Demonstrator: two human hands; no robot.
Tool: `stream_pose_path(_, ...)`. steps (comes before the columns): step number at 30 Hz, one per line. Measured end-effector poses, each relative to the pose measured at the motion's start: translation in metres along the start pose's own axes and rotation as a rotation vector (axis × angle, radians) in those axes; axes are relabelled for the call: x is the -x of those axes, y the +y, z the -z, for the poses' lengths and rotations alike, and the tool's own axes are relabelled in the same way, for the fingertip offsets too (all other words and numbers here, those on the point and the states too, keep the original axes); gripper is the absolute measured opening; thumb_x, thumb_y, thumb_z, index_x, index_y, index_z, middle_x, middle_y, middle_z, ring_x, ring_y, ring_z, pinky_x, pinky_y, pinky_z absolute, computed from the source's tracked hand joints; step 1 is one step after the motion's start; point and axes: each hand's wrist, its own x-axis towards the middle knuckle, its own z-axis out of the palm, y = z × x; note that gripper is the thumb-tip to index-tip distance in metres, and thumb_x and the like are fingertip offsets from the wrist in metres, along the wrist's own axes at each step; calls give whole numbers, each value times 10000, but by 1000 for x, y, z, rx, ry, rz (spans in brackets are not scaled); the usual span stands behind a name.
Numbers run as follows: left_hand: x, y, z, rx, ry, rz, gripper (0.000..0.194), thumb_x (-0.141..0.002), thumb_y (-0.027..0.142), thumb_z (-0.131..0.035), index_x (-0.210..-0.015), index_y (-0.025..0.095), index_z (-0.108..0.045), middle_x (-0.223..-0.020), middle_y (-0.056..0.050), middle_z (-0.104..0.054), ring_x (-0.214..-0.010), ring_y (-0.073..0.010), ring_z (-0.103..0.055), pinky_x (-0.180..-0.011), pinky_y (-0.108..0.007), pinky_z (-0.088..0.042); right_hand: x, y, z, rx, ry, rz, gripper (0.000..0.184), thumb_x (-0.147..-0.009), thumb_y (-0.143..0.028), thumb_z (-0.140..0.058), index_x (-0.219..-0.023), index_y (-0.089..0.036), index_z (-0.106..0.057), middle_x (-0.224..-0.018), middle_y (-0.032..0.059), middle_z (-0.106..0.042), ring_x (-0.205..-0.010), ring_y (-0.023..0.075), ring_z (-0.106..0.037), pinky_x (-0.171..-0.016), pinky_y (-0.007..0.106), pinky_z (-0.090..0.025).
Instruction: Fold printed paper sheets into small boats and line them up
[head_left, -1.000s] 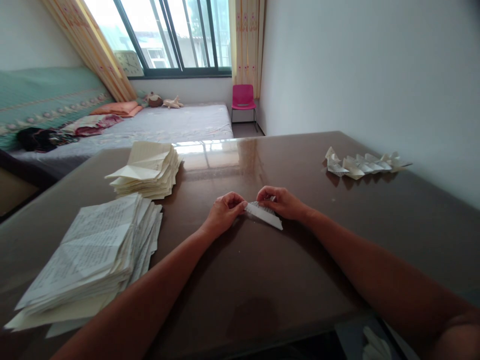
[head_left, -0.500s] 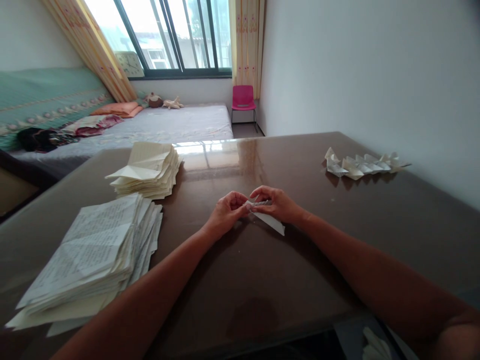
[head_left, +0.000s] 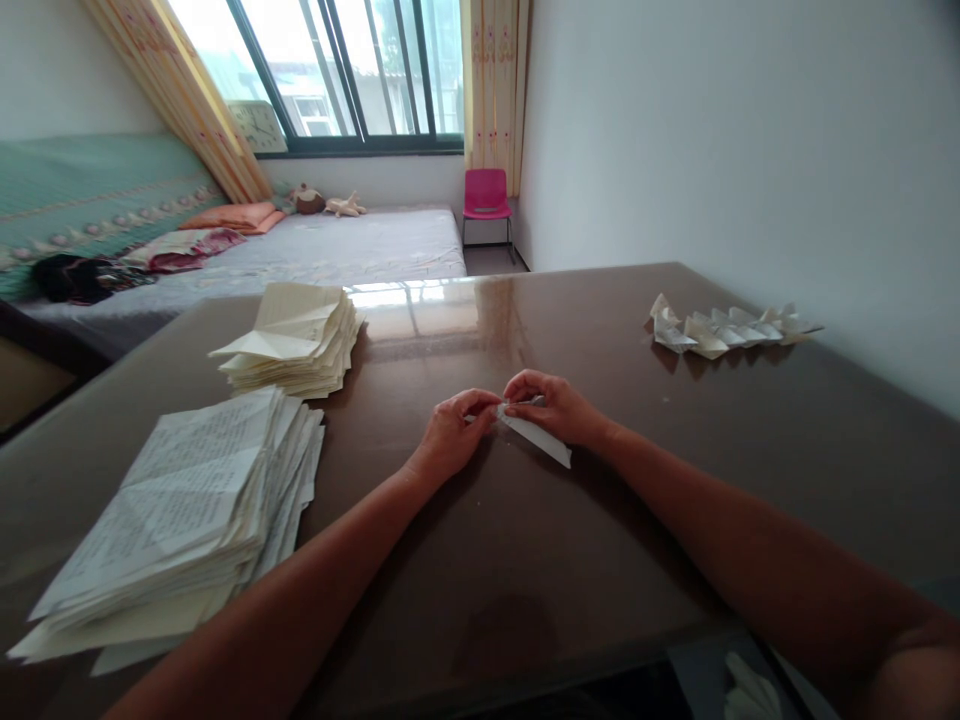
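Between my hands is a narrow folded piece of white paper, slanting down to the right just above the brown table. My left hand pinches its upper left end with thumb and fingers. My right hand grips the same piece near that end, its fingers curled over the top and partly hiding the paper. The two hands' fingertips almost meet there. Exactly how the paper is folded at the fingertips is too small to tell.
On the left of the brown table lie a stack of written sheets and, behind it, a stack of cream paper. Several folded paper shapes stand in a row at right, near the wall. A bed and pink chair are beyond.
My fingers have shifted slightly at the paper's upper end; the left hand sits a little lower, and the right thumb has moved along the fold. The stacks and paper shapes stay put.
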Motion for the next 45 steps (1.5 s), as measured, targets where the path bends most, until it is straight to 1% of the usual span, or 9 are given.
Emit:
stream_pose_path(3,0,2,2,-76,10,-16,225,-830,345,-577,-934,189,-701,-791,-20,-684,-695,-135,-626,-643,-234,-507,1,-2,0,37,30,27,206,-781,-344,-674,-908,-191,-618,-837,6,-679,-806,145,-628,-736,262,-484)
stream_pose_path(8,-2,9,5,-235,40,-65,178,-817,296,-582,-835,188,-723,-828,-36,-673,-777,-158,-622,-709,-257,-475,1,-6,0,212,28,69,209,-800,-377,-669,-921,-206,-678,-868,18,-682,-802,148,-611,-755,271,-470)
stream_pose_path(14,-1,11,4,-260,-1,45,214,-824,348,-572,-846,186,-710,-797,-31,-712,-760,-175,-639,-720,-274,-452,3,-11,0,492,25,94,248,-843,-448,-618,-824,-228,-732,-827,42,-694,-829,170,-599,-737,271,-438)
stream_pose_path(23,0,13,5,-362,-49,55,230,-823,378,-539,-804,193,-673,-766,-32,-693,-727,-180,-616,-684,-277,-428,-2,-6,5,461,-97,124,221,-903,-334,-549,-886,-198,-723,-837,46,-699,-818,168,-594,-747,274,-448)
stream_pose_path(28,-4,7,9,-197,31,135,213,-780,370,-571,-739,169,-630,-661,-12,-649,-608,-142,-567,-573,-242,-413,1,-12,17,602,244,172,249,-905,-354,-540,-1070,-241,-687,-1014,59,-671,-959,201,-571,-864,324,-440)
stream_pose_path(33,-5,1,10,69,117,297,177,-768,344,-563,-721,173,-552,-596,15,-607,-429,-76,-452,-418,-188,-345,6,-26,23,590,255,194,222,-918,-352,-514,-940,-242,-706,-911,33,-670,-787,144,-599,-736,252,-453)
stream_pose_path(38,-6,-1,13,283,150,365,177,-760,337,-576,-740,171,-519,-658,-12,-617,-510,-88,-527,-391,-154,-359,2,-12,34,498,331,-28,225,-901,-377,-521,-896,-195,-654,-814,29,-693,-620,118,-588,-613,239,-446)
stream_pose_path(42,-5,2,14,380,163,343,207,-758,354,-594,-769,169,-504,-709,-10,-594,-640,-110,-586,-417,-134,-393,-1,2,38,234,131,-324,297,-915,-456,-468,-877,-180,-570,-746,34,-701,-550,119,-623,-520,222,-446)
stream_pose_path(45,-3,4,15,428,170,323,257,-754,397,-609,-795,169,-499,-740,2,-561,-689,-116,-598,-427,-133,-413,-1,4,34,33,47,-354,301,-854,-466,-574,-939,-179,-546,-753,42,-709,-635,149,-663,-545,229,-476)
